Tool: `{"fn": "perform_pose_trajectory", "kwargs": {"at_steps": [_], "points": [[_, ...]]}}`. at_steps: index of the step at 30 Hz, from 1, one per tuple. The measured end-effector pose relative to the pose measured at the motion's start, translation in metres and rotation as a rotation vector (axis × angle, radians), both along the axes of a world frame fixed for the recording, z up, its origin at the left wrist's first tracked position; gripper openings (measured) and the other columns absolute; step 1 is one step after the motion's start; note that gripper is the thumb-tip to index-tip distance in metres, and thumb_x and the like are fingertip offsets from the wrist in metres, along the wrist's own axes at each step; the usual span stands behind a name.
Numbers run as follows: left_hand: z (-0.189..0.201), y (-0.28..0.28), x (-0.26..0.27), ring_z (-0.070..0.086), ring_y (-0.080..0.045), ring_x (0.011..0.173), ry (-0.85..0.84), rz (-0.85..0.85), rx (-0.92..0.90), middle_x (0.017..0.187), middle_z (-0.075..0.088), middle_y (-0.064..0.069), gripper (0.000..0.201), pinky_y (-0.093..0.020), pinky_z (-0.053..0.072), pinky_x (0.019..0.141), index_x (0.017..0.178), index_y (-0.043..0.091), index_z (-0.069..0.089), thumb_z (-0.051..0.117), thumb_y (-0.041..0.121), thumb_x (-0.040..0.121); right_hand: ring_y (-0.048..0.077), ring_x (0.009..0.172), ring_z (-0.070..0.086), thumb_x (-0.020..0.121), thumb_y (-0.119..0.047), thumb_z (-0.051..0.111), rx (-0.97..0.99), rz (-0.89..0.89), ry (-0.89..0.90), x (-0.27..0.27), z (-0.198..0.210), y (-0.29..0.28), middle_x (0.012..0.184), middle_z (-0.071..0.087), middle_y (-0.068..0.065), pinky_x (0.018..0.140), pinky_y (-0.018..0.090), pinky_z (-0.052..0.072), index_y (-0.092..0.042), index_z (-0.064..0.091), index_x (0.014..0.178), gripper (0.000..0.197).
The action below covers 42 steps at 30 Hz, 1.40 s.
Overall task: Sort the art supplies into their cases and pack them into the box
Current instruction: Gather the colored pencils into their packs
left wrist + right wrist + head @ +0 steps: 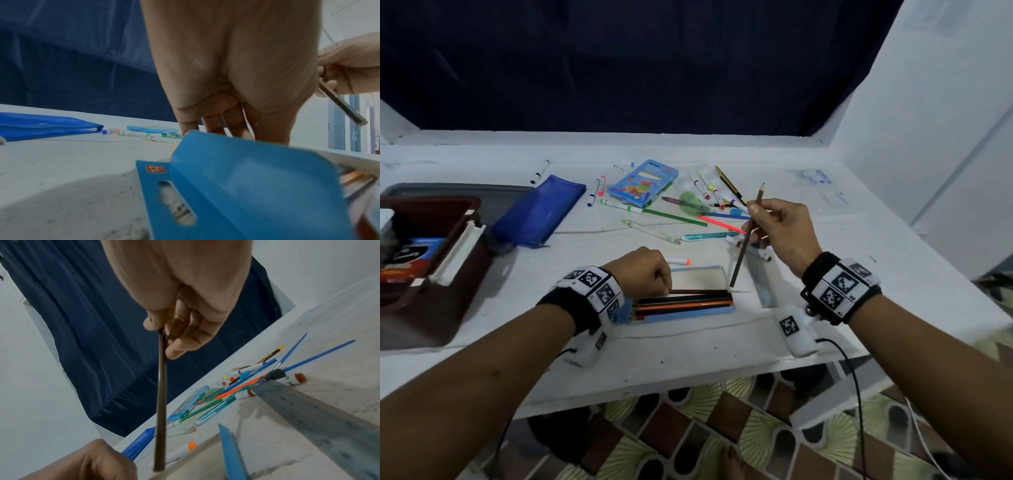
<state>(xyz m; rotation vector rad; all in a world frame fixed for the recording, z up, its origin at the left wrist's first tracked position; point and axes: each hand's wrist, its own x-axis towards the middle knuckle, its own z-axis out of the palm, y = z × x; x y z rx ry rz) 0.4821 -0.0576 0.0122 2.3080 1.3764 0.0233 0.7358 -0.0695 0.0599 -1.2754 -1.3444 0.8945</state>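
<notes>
Fingertips of the right hand (779, 228) pinch a dark brown wooden pencil (747, 234), its blunt end angled down toward the open light-blue cardboard pencil case (690, 310), likely for sliding in. Curled left hand (642, 272) pins that case's far edge, steadying it. Beyond the fingers, a second blue case (151, 129) reads "Ninso".

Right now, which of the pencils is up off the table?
The brown pencil, pinched in the right hand, is held steeply above the open pencil case. The other pencils lie flat in that case or loose on the table.
</notes>
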Motion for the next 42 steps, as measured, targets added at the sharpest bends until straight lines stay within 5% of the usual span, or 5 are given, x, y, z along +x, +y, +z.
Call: {"fn": "perform_pose_trajectory", "kwargs": {"at_steps": [8, 14, 21, 33, 42], "points": [[0.001, -0.006, -0.014, 0.055, -0.003, 0.077, -0.041, 0.047, 0.052, 0.079, 0.059, 0.013, 0.017, -0.008, 0.037, 0.06, 0.098, 0.018, 0.076, 0.07, 0.017, 0.083, 0.014, 0.074, 0.063, 0.096, 0.0, 0.055, -0.054, 0.164, -0.195, -0.031, -0.004, 0.011, 0.086, 0.062, 0.015, 0.06, 0.02, 0.053, -0.003, 0.06, 0.122, 0.027], [-0.005, -0.016, -0.057, 0.049, -0.013, 0.1, 0.057, 0.141, 0.09, 0.1, 0.06, 0.002, 0.028, -0.031, 0.045, 0.086, 0.103, 0.026, 0.073, 0.077, 0.033, 0.077, 0.012, 0.072, 0.057, 0.089, -0.012, 0.068, 0.199, 0.374, -0.639, -0.08, 0.005, 0.016, 0.078, 0.067, -0.001, 0.071, 0.025, 0.044, -0.008, 0.071, 0.105, 0.017], [-0.019, -0.031, -0.081, 0.058, -0.013, 0.1, -0.006, 0.244, 0.067, 0.11, 0.064, 0.005, 0.038, -0.028, 0.047, 0.089, 0.111, 0.028, 0.072, 0.078, 0.036, 0.074, 0.021, 0.091, 0.061, 0.085, -0.022, 0.073, 0.075, 0.678, -1.256, -0.118, -0.03, 0.015, 0.095, 0.07, 0.004, 0.072, 0.027, 0.041, -0.011, 0.068, 0.1, 0.019], [-0.013, -0.016, -0.075, 0.051, -0.01, 0.084, 0.085, 0.231, 0.015, 0.102, 0.064, 0.003, 0.042, -0.022, 0.04, 0.074, 0.109, 0.023, 0.072, 0.083, 0.038, 0.071, 0.021, 0.094, 0.065, 0.093, -0.02, 0.06, -0.091, 0.75, -1.271, -0.11, -0.044, 0.008, 0.105, 0.072, 0.002, 0.088, 0.033, 0.052, -0.017, 0.075, 0.108, 0.021], [-0.016, -0.007, -0.072, 0.059, -0.015, 0.096, 0.14, 0.217, 0.013, 0.112, 0.065, 0.002, 0.041, -0.03, 0.051, 0.086, 0.102, 0.024, 0.073, 0.085, 0.041, 0.067, 0.018, 0.096, 0.059, 0.088, -0.033, 0.068, -0.035, 0.863, -1.266, -0.103, -0.05, 0.001, 0.105, 0.066, 0.001, 0.086, 0.039, 0.05, -0.022, 0.07, 0.119, 0.033]]}}
